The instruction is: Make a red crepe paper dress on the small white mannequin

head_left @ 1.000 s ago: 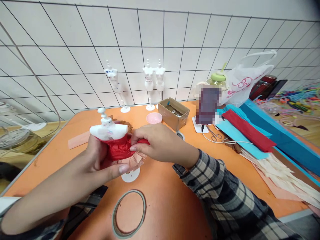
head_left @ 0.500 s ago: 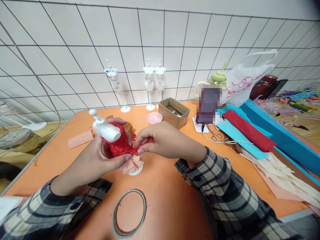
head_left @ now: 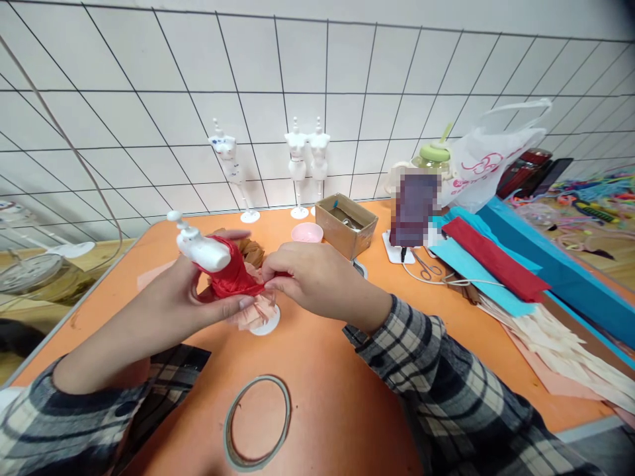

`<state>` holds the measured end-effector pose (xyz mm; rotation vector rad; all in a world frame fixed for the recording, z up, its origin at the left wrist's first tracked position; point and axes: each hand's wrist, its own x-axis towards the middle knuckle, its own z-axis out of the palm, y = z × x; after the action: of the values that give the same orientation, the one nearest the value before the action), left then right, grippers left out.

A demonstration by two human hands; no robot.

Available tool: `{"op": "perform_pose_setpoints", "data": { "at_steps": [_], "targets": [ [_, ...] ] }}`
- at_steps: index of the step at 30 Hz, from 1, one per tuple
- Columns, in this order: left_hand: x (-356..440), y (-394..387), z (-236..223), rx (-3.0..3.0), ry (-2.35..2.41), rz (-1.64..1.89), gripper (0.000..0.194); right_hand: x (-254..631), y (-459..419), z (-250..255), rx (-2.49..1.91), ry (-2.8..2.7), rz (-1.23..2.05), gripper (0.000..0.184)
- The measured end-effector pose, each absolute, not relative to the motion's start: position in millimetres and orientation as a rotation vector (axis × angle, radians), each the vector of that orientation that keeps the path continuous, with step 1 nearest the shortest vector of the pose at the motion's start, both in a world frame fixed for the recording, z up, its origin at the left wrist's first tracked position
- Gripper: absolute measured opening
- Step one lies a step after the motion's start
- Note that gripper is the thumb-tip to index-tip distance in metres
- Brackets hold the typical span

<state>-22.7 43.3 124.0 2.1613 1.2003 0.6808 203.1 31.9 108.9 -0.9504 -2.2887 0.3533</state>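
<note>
A small white dress form (head_left: pixel 206 251) leans toward the upper left over the table, its round base (head_left: pixel 268 322) showing below. Red crepe paper (head_left: pixel 231 274) wraps its body, with ruffled peach paper (head_left: pixel 255 312) beneath. My left hand (head_left: pixel 198 284) is closed around the wrapped form, thumb along the front. Between thumb and fingers, my right hand (head_left: pixel 307 277) pinches the end of the red paper and holds it taut to the right of the form. Crumpled brown paper (head_left: pixel 252 252) shows just behind.
A tape roll (head_left: pixel 258 423) lies near the front. Further back are a pink bowl (head_left: pixel 306 233), a cardboard box (head_left: pixel 346 225) and several bare dress forms (head_left: pixel 296 165). Scissors (head_left: pixel 429 270), a phone (head_left: pixel 414 208) and stacked coloured paper (head_left: pixel 496 258) occupy the right side.
The dress form has shifted a little left and tilted further. My right hand has drawn the red paper into a tight, narrow end.
</note>
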Motion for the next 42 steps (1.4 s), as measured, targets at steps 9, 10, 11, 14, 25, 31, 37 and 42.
{"op": "perform_pose_setpoints", "data": {
  "at_steps": [9,10,11,14,25,31,37,42],
  "targets": [
    [-22.0,41.6,137.5,2.137,1.194,0.747,0.057,201.5,28.8,108.5,-0.975,-2.296,0.525,0.009],
    [-22.2,42.1,138.3,2.146,1.185,0.724,0.052,201.8,29.0,109.1,-0.940,-2.292,0.563,0.007],
    [-22.9,42.9,138.8,2.149,1.177,0.697,0.048,202.3,29.2,110.0,-0.907,-2.286,0.609,0.006],
    [-27.7,45.8,138.7,2.133,1.158,0.640,0.046,204.2,29.7,113.9,-0.862,-2.270,0.736,0.009],
    [-35.5,54.0,128.9,2.058,0.978,0.605,0.035,205.9,31.0,111.3,-0.999,-2.176,0.598,0.005],
    [-21.7,43.2,119.0,2.038,0.893,0.526,0.032,204.6,32.4,109.2,-1.028,-2.140,0.577,0.007],
    [-2.0,34.3,108.7,1.893,1.077,0.636,0.025,203.6,32.2,106.2,-1.006,-2.121,0.555,0.006],
    [-5.9,38.5,115.6,1.922,1.007,0.587,0.018,203.2,28.5,104.6,-0.936,-2.056,0.591,0.027]
  ]
}}
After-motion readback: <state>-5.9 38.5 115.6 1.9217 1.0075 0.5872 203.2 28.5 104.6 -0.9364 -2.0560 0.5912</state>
